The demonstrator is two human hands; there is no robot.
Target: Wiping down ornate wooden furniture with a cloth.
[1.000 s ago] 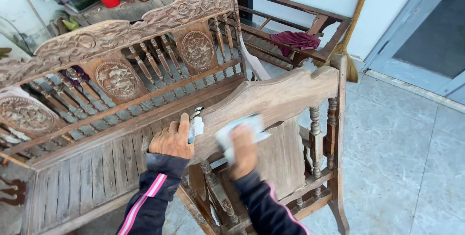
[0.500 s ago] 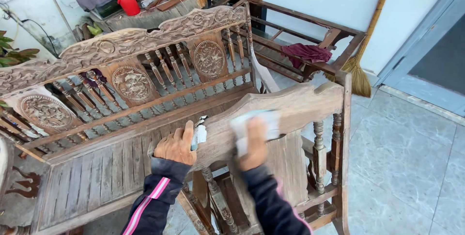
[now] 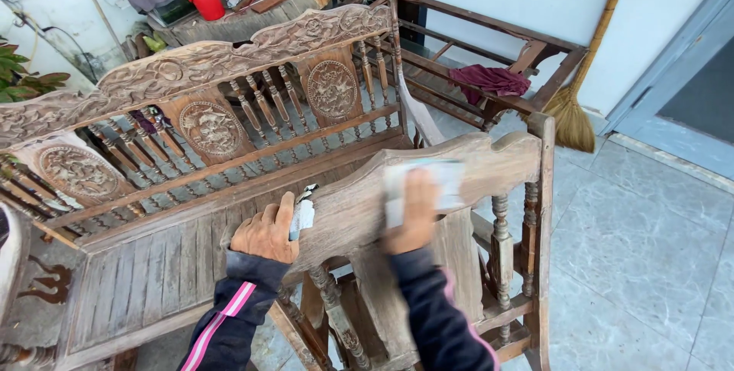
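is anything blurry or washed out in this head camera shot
Head view: the right hand and the pale sheet under it are motion-blurred; the left hand and the carved bench backrest are sharp; daylight is soft and even, without hard shadows.

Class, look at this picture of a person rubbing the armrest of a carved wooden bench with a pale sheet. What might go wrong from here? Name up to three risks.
1. The right hand presses the pale sheet near the armrest edge; it might slip off and scrape the knuckles.
2. The left hand grips bare, weathered wood, so splinters seem possible.
3. Both hands are bare, so fine dust may irritate them.
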